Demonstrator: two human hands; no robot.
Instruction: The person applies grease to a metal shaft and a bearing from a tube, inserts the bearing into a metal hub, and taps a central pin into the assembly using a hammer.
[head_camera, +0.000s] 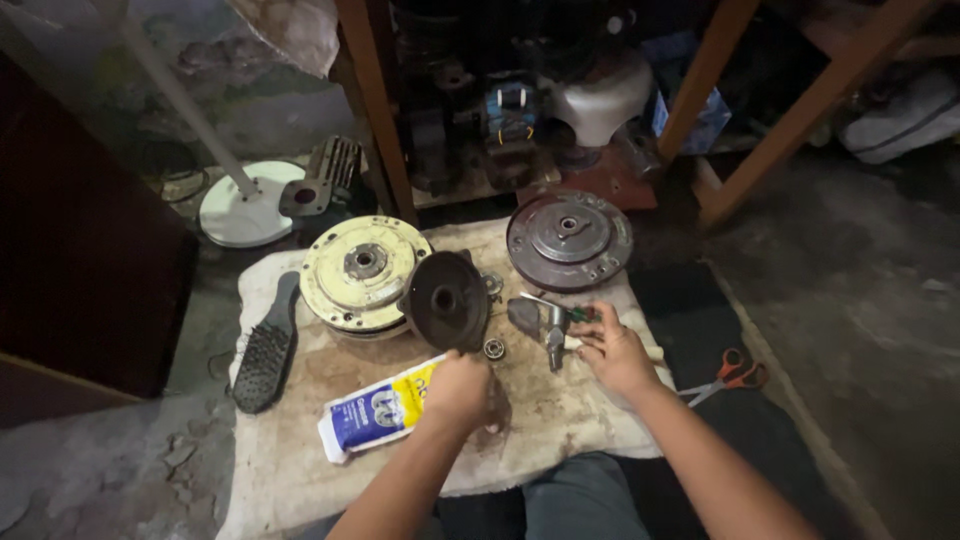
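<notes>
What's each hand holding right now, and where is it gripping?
The left hand grips the dark round disc by its lower edge, standing it upright. The right hand rests its fingertips on the green-handled tool; a full grip cannot be told.

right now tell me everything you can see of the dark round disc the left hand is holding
The dark round metal disc looks like a dished pulley or cover, dull brownish-black and grimy, with a raised hub and a hole at its centre. It stands tilted on edge, its face towards the camera, on the stained cloth mat. The left hand grips its lower rim. It leans beside the cream round motor housing; whether they touch is unclear.
</notes>
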